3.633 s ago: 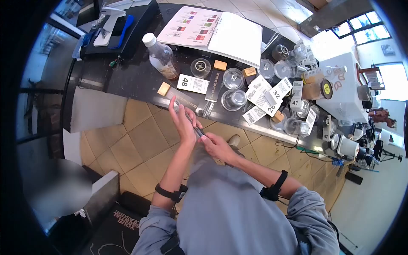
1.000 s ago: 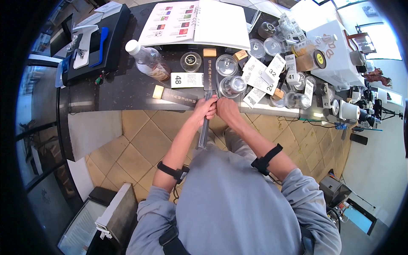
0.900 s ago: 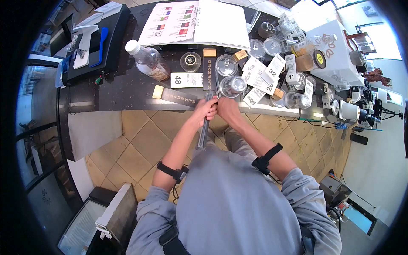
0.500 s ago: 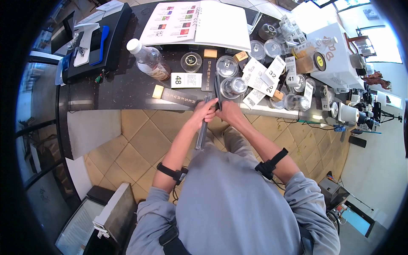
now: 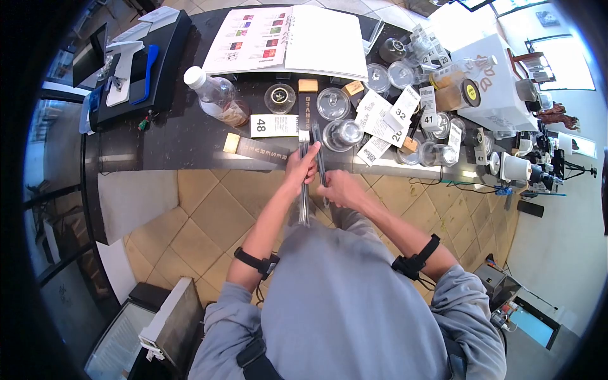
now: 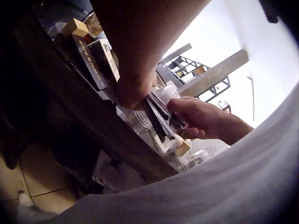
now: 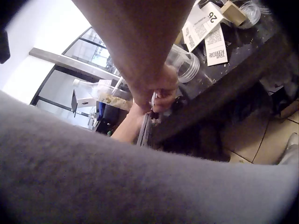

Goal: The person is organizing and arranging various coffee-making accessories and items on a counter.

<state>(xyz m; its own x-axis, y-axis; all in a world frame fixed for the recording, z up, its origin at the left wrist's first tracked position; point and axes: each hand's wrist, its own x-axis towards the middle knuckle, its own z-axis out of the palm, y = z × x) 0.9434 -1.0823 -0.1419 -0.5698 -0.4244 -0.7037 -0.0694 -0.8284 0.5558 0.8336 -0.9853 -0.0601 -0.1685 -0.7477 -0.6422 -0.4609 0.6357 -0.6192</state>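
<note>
My left hand (image 5: 300, 171) grips a bundle of slim, shiny cutlery (image 5: 304, 206) at the counter's front edge. The lower ends hang towards my body and the upper ends reach over the counter. Just to its right, my right hand (image 5: 342, 189) pinches the lower part of a long, slim dark piece (image 5: 321, 163), whose kind I cannot tell. It runs upward beside the bundle, near my left thumb. In the left wrist view, dark slim lengths (image 6: 156, 116) lie between the hands. In the right wrist view, my right forearm covers much of the work.
Dark RESERVED signs (image 5: 259, 151) with wooden blocks lie near the edge, beside a number 48 card (image 5: 274, 125). Clear jars (image 5: 343, 135) and number cards (image 5: 382, 120) crowd the right. A bottle (image 5: 216, 98) stands left; an open menu binder (image 5: 285, 39) lies behind.
Both hands came from farther left to the counter edge. In the last half second my right hand drew down and apart from my left, with the slim dark piece in its fingers.
</note>
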